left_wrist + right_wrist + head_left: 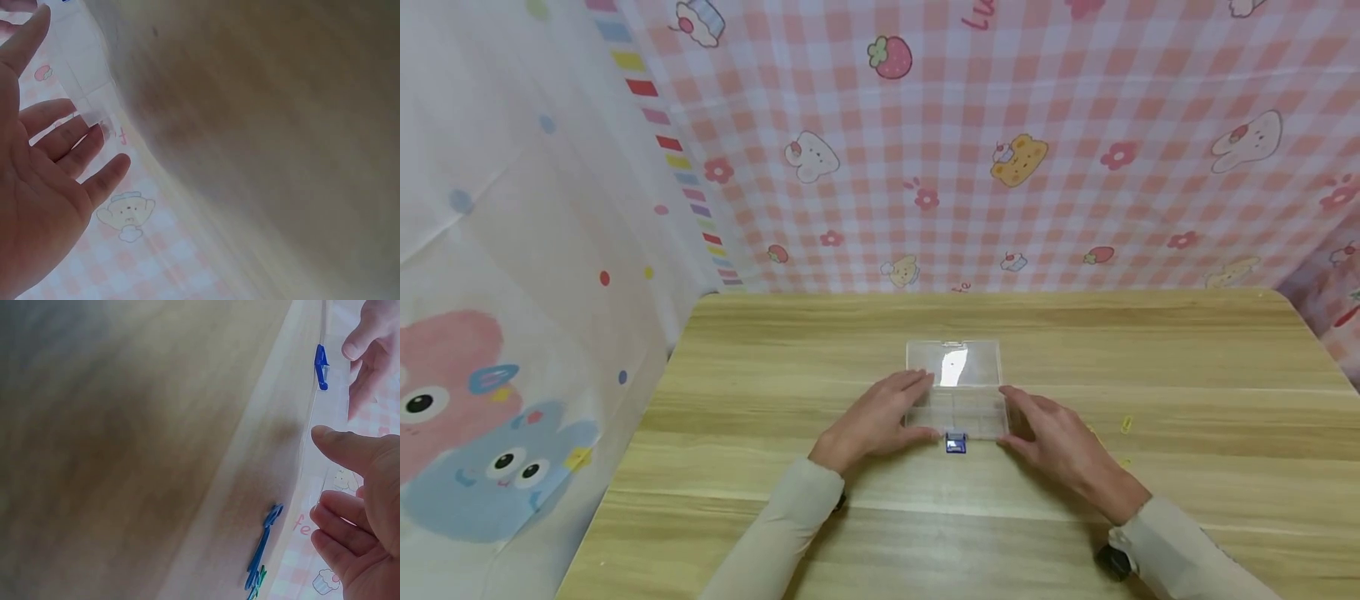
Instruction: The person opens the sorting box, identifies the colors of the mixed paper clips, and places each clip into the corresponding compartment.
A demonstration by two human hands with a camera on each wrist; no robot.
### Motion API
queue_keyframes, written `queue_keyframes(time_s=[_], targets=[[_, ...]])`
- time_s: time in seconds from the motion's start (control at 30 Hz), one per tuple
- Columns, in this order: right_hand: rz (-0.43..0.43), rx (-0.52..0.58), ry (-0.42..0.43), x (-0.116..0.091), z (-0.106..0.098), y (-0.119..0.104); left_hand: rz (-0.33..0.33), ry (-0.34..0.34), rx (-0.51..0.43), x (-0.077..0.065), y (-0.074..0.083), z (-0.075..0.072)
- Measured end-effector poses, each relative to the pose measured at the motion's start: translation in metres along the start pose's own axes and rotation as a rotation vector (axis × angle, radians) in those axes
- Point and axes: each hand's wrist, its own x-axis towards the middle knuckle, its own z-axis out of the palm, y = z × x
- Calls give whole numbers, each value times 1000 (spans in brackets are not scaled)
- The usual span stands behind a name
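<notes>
A clear plastic compartment box [967, 410] sits on the table with its transparent lid [981, 364] opened back, away from the person. At the middle of its front edge is a small blue latch-like piece [956, 444], seen side-on in the right wrist view as a blue piece [322, 367]. My left hand [883, 417] holds the box's left end, thumb in front and fingers toward the lid side. The right hand [1056, 429] holds the opposite end, its thumb at the front corner. In the left wrist view, fingertips of the left hand [47, 181] touch a box corner.
Small yellow clip-like pieces [1126, 425] lie on the wooden table [760, 358], right of the right hand. A blue wire-like piece [265, 540] and a green one show in the right wrist view. A pink checked cloth [850, 192] hangs behind the table.
</notes>
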Motion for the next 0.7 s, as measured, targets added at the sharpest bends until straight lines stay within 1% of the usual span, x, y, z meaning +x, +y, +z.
queue_keyframes(time_s=[0.17, 0.37, 0.6, 0.7], targets=[[-30, -15, 29, 0, 0, -1, -9, -6, -28, -1, 1, 0], [-46, -17, 32, 0, -1, 0, -20, -10, -52, -1, 1, 0], [-2, 13, -18, -5, -7, 3, -27, -17, -66, -1, 2, 0], [1, 18, -18, -7, -14, 7, -25, -15, -75, -1, 2, 0]])
